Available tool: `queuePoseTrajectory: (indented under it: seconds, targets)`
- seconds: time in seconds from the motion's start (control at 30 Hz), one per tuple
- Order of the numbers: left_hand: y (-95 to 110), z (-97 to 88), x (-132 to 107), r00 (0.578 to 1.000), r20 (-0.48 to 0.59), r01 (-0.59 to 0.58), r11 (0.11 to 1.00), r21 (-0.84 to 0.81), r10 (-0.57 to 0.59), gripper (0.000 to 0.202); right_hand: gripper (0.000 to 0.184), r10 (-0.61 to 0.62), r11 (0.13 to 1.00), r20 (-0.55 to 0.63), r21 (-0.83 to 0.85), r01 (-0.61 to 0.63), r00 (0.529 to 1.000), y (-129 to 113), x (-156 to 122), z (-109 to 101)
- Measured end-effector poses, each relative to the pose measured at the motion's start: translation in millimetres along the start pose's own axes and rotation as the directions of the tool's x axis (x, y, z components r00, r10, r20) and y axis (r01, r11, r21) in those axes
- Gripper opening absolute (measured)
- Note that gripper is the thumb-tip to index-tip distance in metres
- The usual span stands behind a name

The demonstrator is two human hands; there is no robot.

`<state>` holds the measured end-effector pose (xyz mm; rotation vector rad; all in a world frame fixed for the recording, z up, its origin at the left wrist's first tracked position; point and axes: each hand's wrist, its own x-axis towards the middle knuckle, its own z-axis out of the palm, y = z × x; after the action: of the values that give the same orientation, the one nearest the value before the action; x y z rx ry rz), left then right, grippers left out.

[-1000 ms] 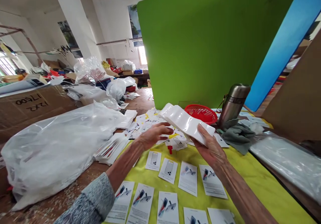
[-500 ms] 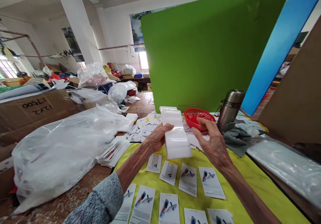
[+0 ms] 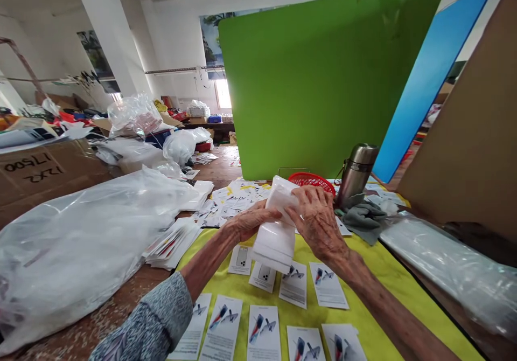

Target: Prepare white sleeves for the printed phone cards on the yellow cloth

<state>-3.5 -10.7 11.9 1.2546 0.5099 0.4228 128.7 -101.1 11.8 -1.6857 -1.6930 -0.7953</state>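
Note:
A stack of clear plastic bags [image 3: 274, 245] hangs tilted above the yellow cloth [image 3: 363, 296]. My left hand [image 3: 252, 221] is closed on its left side, thumb across the front. From the right, my right hand [image 3: 317, 218] grips the upper right part of the same stack, its fingers curled over and partly hiding it. Below lie several printed cards in rows, such as a card with a phone case picture [image 3: 241, 258] and a card with a red and blue picture [image 3: 263, 331]. The lower end of the stack overlaps some cards.
A red basket [image 3: 313, 179], a steel flask [image 3: 357, 172] and a grey cloth [image 3: 363, 218] stand or lie behind my right hand. A big white plastic bag [image 3: 89, 242] and a pile of cards [image 3: 173, 242] are left. A green board [image 3: 315, 91] rises behind.
My right hand has moved left from beside the basket and closed on the stack's upper right. The stack now tilts differently. The whole view has shifted slightly.

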Motion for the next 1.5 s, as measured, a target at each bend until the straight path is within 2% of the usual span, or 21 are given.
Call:
queuePoseTrajectory:
  seconds: [0.07,0.13,0.23,0.3,0.4,0.5,0.6,0.67,0.73,0.83,0.9,0.97,1.03,1.07,1.13,1.17,1.23,1.3,1.33,1.4,1.5]
  targets:
    - [1,-1.6,2,1.000,0.029,-0.007,1.000,0.012,0.007,0.032,0.018,0.024,0.998,0.014,0.051,-0.025,1.000,-1,0,2]
    - [4,-3.7,3,0.999,0.034,-0.012,0.996,0.083,0.009,0.036,0.015,0.062,0.986,0.077,0.152,-0.073,0.995,0,2,5]
    - [9,-5.6,2,0.993,-0.107,-0.002,0.941,0.338,0.041,0.052,0.014,0.137,0.953,0.160,0.247,-0.174,0.978,4,6,11]
    - [11,-3.9,1,0.970,-0.204,-0.002,0.848,0.530,0.130,0.072,0.013,0.219,0.929,0.190,0.260,-0.264,0.957,7,9,15]
    - [7,3.5,2,0.921,-0.254,0.010,0.636,0.772,0.294,0.093,0.014,0.362,0.852,0.237,0.309,-0.423,0.902,9,12,21]
    - [-2,9.5,7,0.874,-0.291,0.102,0.437,0.894,0.390,0.089,0.025,0.408,0.767,0.266,0.418,-0.486,0.873,8,12,28]
    - [-12,7.5,15,0.865,-0.280,0.130,0.353,0.926,0.415,0.090,0.028,0.404,0.690,0.286,0.528,-0.495,0.869,6,9,37]
    - [-18,1.6,21,0.866,-0.239,0.112,0.297,0.948,0.438,0.089,0.023,0.428,0.626,0.283,0.591,-0.508,0.858,6,7,43]
    - [-22,-8.0,26,0.874,-0.202,0.115,0.214,0.970,0.443,0.081,0.019,0.490,0.513,0.282,0.672,-0.534,0.825,10,5,47]
    - [-25,-30.6,29,0.902,-0.183,0.161,0.088,0.983,0.391,0.070,0.022,0.605,0.315,0.303,0.758,-0.571,0.736,26,1,47]
    - [-26,-48.1,29,0.909,-0.199,0.190,0.060,0.980,0.367,0.065,0.027,0.653,0.195,0.343,0.785,-0.587,0.675,42,-3,41]
    - [-25,-61.8,28,0.906,-0.222,0.212,0.068,0.975,0.360,0.066,0.030,0.660,0.076,0.411,0.796,-0.600,0.629,55,-9,32]
    - [-20,-66.5,27,0.894,-0.231,0.212,0.090,0.973,0.385,0.071,0.034,0.624,-0.043,0.506,0.783,-0.620,0.595,62,-15,25]
    - [-16,-64.7,25,0.883,-0.228,0.187,0.137,0.973,0.410,0.070,0.037,0.594,-0.083,0.550,0.768,-0.635,0.587,62,-18,21]
    - [-6,-53.1,20,0.875,-0.220,0.070,0.336,0.939,0.431,0.056,0.039,0.516,-0.134,0.621,0.738,-0.661,0.590,57,-23,16]
    - [-1,-44.3,17,0.891,-0.200,-0.012,0.462,0.887,0.407,0.044,0.039,0.466,-0.144,0.649,0.726,-0.673,0.601,52,-24,13]
    - [7,-24.0,6,0.958,-0.094,-0.123,0.684,0.719,0.271,0.032,0.038,0.357,-0.136,0.683,0.713,-0.688,0.638,40,-26,8]
    - [9,-5.7,-7,0.995,0.042,-0.094,0.813,0.574,0.086,0.037,0.037,0.257,-0.109,0.689,0.717,-0.688,0.678,26,-27,1]
    - [8,1.1,-13,0.997,0.076,-0.047,0.854,0.519,0.009,0.039,0.037,0.213,-0.094,0.691,0.718,-0.690,0.690,20,-28,-2]
    - [3,8.3,-25,0.994,0.071,0.047,0.905,0.424,-0.085,0.043,0.036,0.143,-0.066,0.701,0.711,-0.701,0.698,11,-30,-8]
    - [-4,5.5,-34,0.995,0.017,0.087,0.934,0.346,-0.099,0.048,0.038,0.082,-0.051,0.711,0.703,-0.709,0.699,5,-33,-10]
